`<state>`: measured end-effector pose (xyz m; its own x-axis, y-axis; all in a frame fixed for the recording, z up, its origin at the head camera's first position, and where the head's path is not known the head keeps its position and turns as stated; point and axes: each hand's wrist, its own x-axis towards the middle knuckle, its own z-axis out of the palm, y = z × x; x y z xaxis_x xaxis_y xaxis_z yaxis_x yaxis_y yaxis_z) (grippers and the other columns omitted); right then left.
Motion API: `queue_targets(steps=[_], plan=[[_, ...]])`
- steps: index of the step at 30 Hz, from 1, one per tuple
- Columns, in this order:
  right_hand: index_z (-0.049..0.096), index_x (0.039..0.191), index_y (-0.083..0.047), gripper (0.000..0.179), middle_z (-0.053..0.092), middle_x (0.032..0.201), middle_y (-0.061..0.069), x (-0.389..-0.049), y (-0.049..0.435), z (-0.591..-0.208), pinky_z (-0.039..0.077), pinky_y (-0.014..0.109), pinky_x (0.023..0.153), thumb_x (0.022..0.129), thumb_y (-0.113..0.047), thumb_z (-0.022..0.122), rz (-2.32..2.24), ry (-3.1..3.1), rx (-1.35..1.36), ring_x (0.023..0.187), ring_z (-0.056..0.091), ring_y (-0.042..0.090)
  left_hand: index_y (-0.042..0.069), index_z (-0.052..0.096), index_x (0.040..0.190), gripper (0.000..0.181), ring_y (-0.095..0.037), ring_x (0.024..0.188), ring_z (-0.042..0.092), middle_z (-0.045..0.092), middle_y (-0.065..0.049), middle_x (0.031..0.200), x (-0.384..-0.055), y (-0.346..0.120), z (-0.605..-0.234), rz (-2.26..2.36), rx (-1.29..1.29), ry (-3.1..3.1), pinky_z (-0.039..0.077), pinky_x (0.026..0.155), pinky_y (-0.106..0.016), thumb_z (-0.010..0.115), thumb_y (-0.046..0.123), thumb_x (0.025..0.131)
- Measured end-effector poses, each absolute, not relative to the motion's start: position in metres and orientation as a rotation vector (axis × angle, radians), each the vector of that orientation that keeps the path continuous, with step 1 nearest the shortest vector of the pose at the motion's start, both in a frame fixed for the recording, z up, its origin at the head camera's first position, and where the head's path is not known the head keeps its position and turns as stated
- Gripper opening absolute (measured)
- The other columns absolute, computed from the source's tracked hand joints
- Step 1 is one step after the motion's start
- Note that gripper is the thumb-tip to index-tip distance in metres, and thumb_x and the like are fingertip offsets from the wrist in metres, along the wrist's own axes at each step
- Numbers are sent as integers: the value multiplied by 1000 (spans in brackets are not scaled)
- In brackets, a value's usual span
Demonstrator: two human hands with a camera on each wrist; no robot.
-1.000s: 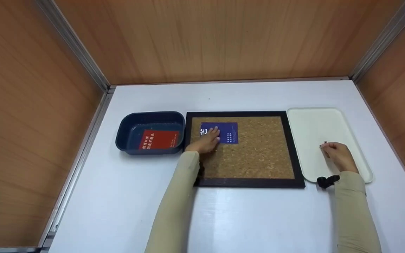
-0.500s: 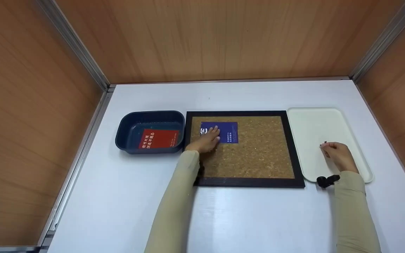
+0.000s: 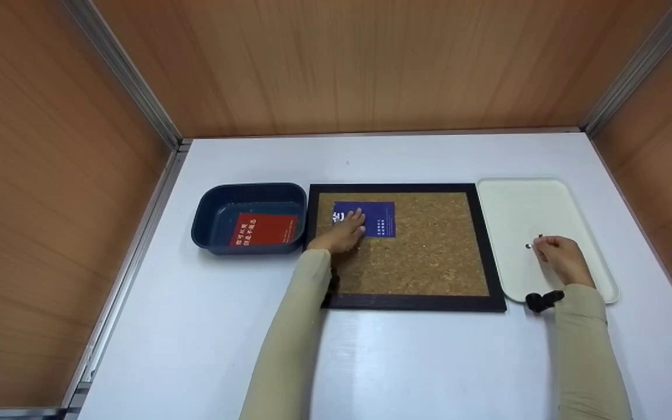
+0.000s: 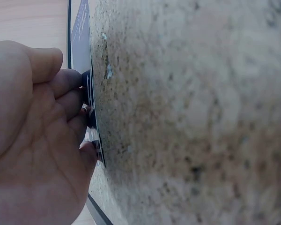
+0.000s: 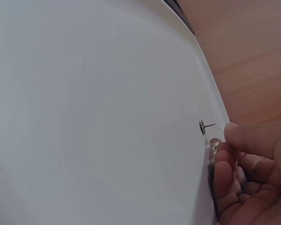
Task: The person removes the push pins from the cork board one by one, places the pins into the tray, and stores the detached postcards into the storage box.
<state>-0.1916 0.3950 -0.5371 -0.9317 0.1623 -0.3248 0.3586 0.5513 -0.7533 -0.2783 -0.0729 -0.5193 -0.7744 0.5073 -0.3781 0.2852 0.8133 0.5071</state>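
Observation:
My left hand (image 3: 342, 233) lies with its fingers outstretched on a purple-blue card (image 3: 380, 217) with white writing, pressing it against the cork board (image 3: 417, 256) near its upper left. The left wrist view shows the fingertips on the card (image 4: 81, 42), seen edge-on. Over the white tray (image 3: 520, 210), my right hand (image 3: 566, 256) has its fingers curled. Its thumb and forefinger come together at a small shiny thumbtack (image 5: 215, 142), partly covered by the fingertips. Another thumbtack (image 5: 202, 127) stands just beside them, apart from the fingers, its pin pointing sideways.
A dark blue bin (image 3: 207, 224) left of the board holds a red card (image 3: 266, 230) with white writing. The board's black frame (image 3: 412, 302) nearly meets both bin and tray. Wooden walls (image 3: 371, 70) enclose the white table (image 3: 406, 361) at the back and sides.
One thumbtack has shifted slightly left, away from my right fingertips. The left hand and the card under it have stayed in place.

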Motion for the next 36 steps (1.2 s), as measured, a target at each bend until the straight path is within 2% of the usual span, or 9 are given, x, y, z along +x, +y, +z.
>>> queue_targets(steps=[10, 15, 25, 36], plan=[[51, 124, 6, 52, 55, 87, -10, -192, 393, -535, 44, 20, 70, 100, -39, 46, -1390, 2553, 486, 80, 48, 5, 9, 11, 154, 53, -24, 150, -1, 1, -7, 163, -279, -74, -519, 604, 592, 2478, 6, 123, -42, 21, 30, 107], [51, 125, 7, 48, 56, 87, -13, -193, 392, -534, 47, 16, 71, 99, -34, 49, -1485, 2523, 513, 80, 51, 2, 8, 12, 155, 53, -24, 151, -1, 1, -7, 163, -279, -75, -519, 613, 596, 2470, 6, 123, -42, 21, 31, 107], [48, 129, 7, 45, 59, 85, -19, -196, 394, -532, 50, 15, 71, 101, -27, 43, -1607, 2470, 543, 79, 53, -1, 14, 11, 155, 53, -22, 151, -2, 0, -3, 163, -280, -75, -519, 620, 541, 2466, 6, 123, -42, 21, 33, 107], [50, 123, -3, 27, 60, 92, -7, -203, 383, -516, 53, 15, 77, 102, -19, 44, -1935, 2238, 549, 82, 59, 3, 11, 12, 155, 53, -23, 151, -1, 1, -5, 163, -279, -75, -519, 599, 573, 2472, 7, 123, -41, 21, 32, 107]])
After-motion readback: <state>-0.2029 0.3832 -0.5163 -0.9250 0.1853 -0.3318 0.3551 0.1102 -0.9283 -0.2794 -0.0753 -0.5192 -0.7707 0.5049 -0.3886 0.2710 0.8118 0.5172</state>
